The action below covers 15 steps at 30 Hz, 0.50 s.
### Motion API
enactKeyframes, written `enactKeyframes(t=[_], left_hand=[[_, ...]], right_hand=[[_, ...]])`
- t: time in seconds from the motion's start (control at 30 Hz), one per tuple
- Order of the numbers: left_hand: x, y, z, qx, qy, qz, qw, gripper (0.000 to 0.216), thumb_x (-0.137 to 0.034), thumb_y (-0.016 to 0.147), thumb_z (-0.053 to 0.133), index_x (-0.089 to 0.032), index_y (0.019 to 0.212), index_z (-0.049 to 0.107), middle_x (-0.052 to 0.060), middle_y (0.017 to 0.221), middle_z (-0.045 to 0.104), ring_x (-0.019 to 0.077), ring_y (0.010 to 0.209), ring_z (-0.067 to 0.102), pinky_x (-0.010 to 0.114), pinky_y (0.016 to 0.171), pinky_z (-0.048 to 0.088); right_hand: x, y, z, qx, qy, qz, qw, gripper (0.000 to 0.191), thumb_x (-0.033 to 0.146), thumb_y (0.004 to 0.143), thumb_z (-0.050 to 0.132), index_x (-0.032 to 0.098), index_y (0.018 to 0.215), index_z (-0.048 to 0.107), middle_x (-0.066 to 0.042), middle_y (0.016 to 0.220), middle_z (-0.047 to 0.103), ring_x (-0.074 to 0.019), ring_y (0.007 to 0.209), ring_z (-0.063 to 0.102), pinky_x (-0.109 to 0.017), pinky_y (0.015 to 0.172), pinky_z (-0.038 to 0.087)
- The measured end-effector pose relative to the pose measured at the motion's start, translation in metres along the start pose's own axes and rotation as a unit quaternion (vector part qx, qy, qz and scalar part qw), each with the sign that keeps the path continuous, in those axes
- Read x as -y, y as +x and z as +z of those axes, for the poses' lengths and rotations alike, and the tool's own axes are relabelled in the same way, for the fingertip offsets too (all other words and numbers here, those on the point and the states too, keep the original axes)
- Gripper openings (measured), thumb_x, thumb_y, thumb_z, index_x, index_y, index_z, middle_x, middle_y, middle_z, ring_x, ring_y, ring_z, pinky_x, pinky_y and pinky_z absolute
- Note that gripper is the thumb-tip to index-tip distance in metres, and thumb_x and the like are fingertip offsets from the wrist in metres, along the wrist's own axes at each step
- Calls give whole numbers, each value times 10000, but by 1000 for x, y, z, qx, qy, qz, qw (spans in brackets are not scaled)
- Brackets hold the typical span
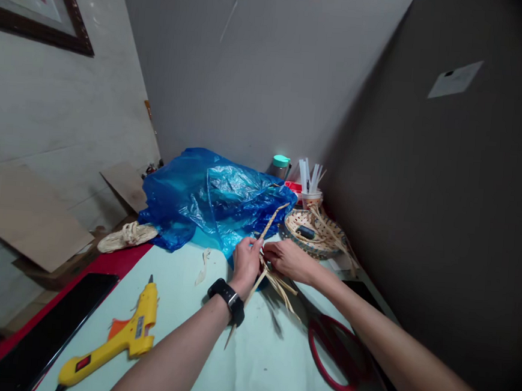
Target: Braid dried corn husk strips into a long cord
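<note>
My left hand (245,262), with a black watch on the wrist, is closed round a bundle of dry straw strips (271,220). One twisted end sticks up toward the blue bag; loose ends fan out below toward the table. Facing it from the right, my right hand (288,259) pinches the same strips, fingers closed. Both hands hover just above a pale green table cover (213,348).
A crumpled blue plastic bag (211,197) lies behind the hands. A woven basket (312,231), a cup of glue sticks (310,187) and a teal-capped bottle (280,166) stand at the right. A yellow glue gun (118,341), red-handled scissors (334,358), a raffia hank (126,236) and a black slab (51,329) lie around.
</note>
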<state>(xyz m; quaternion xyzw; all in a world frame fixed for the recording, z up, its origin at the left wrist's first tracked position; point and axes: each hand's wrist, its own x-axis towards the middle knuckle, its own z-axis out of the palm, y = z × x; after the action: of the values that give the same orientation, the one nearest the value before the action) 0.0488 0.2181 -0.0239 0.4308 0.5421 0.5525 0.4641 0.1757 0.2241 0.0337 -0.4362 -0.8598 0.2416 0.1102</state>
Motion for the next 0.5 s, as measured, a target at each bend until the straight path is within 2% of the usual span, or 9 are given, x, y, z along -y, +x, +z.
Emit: enactKeyframes(t=[0.13,0.37,0.5], left_hand=[[0,-1,1,6,19,8,1000,191,-364,769,622,-202,697,552,-60,456,483,97,372,419,208,408,286],[6,-1,4,27,6,15,1000,204,-375,758,628,-191,720,549,-55,522,528,88,381,447,204,418,322],[5,2,3,30,-26,17,999,193,-367,763,615,-182,774,562,-46,542,552,96,421,496,206,447,366]], right_hand=[[5,-14,4,-48,-43,-4,998,214,93,805,419,156,673,575,-18,594,561,-114,547,448,-247,574,279],[-2,-26,8,-37,-74,-14,996,239,150,880,390,169,805,617,-8,710,625,-103,625,517,-201,598,311],[-7,-24,9,-27,-127,18,991,228,181,879,420,190,903,647,-31,765,668,-136,695,583,-212,611,323]])
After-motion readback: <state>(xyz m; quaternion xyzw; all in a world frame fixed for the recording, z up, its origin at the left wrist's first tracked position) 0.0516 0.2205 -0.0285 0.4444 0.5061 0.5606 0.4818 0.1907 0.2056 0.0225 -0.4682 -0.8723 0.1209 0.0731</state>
